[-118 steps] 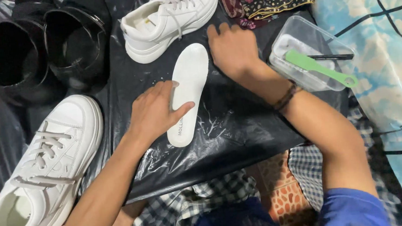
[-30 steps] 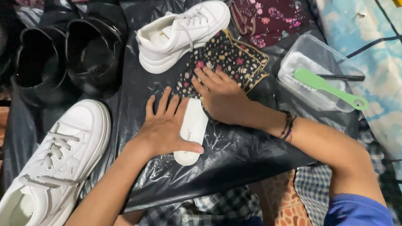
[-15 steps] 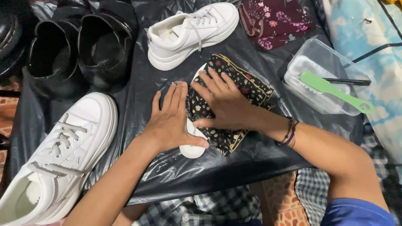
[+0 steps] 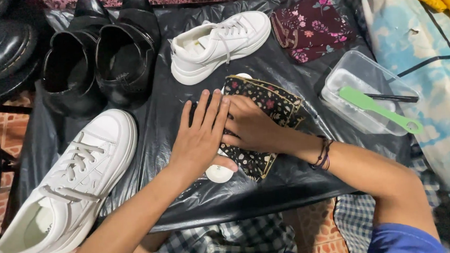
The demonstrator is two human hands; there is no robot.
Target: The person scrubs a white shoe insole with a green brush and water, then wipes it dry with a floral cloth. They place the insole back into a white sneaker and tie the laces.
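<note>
A white insole [image 4: 219, 172] lies on the black plastic sheet [image 4: 301, 179], mostly hidden; only its near end and a sliver of its far end show. A dark flowered cloth [image 4: 265, 100] is spread over it. My left hand [image 4: 199, 138] lies flat, fingers together, on the insole's left side and the cloth's edge. Pressing down on the cloth over the insole is my right hand [image 4: 253, 127], which wears bead bracelets at the wrist. One white sneaker [image 4: 220, 43] sits just beyond the hands, another white sneaker [image 4: 67, 183] at the near left.
A pair of black leather shoes [image 4: 101, 56] stands at the far left. A second maroon flowered cloth [image 4: 312, 27] lies at the far right. A clear plastic tub [image 4: 363, 94] at right carries a green brush [image 4: 377, 109]. Patterned fabric covers the floor at right.
The flowered cloth came from the far right onto the insole. My right hand drew it over and now presses on it; my left hand stayed on the insole.
</note>
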